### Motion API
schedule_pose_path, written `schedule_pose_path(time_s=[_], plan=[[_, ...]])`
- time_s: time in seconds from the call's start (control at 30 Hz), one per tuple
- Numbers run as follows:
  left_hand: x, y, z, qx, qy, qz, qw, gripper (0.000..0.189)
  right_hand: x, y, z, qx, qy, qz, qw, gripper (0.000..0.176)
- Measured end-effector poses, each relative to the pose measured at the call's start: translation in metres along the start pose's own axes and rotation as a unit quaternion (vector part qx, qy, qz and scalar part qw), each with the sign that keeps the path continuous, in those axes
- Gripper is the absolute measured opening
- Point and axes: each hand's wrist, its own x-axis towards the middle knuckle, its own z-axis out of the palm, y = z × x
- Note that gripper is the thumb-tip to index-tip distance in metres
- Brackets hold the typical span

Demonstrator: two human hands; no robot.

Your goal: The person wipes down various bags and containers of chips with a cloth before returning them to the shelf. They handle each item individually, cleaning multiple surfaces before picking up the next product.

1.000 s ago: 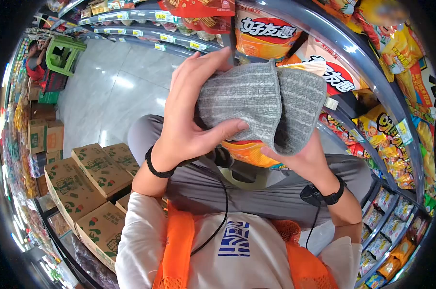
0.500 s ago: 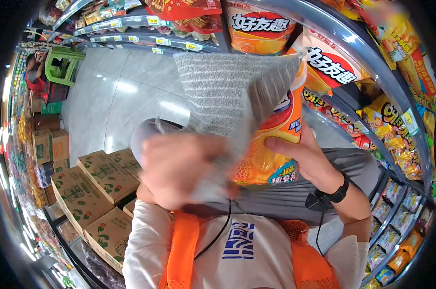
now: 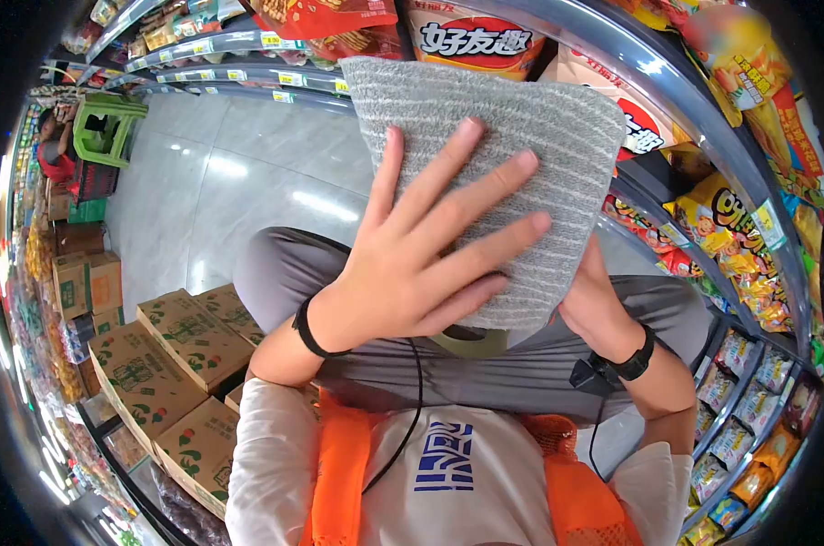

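Observation:
A grey striped cloth [image 3: 557, 136] is spread over the front of a snack bag and hides nearly all of it. My left hand [image 3: 421, 237] lies flat on the cloth, its fingers stretched apart. At the lower right edge of the cloth, my right hand [image 3: 596, 296] grips the orange snack bag from the side, most of its fingers tucked out of sight. All this is held above my crossed legs in grey trousers [image 3: 366, 369].
Shelves of snack bags curve around on the right, with orange-and-white bags [image 3: 476, 41] at the top. Brown cardboard boxes [image 3: 148, 373] are stacked at my left. Farther back, a person [image 3: 55, 146] is beside a green plastic stool [image 3: 107, 127] on the grey floor [image 3: 239, 173].
The cloth has been spread across the bag's front, covering its orange print. My left hand, blurred before, has moved up and right and now lies spread on the cloth.

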Motion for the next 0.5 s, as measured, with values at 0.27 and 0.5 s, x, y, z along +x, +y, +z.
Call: schedule_pose_path(time_s=[0.27, 0.5], plan=[[-0.006, -0.013, 0.033, -0.186, 0.184, -0.024, 0.965, 0.099, -0.006, -0.002, -0.009, -0.112, 0.065, -0.08, 0.988, 0.07], [-0.015, -0.01, 0.042, -0.436, 0.122, -0.113, 0.884, 0.107, -0.009, 0.001, -0.017, -0.039, 0.105, -0.103, 0.988, 0.073]])
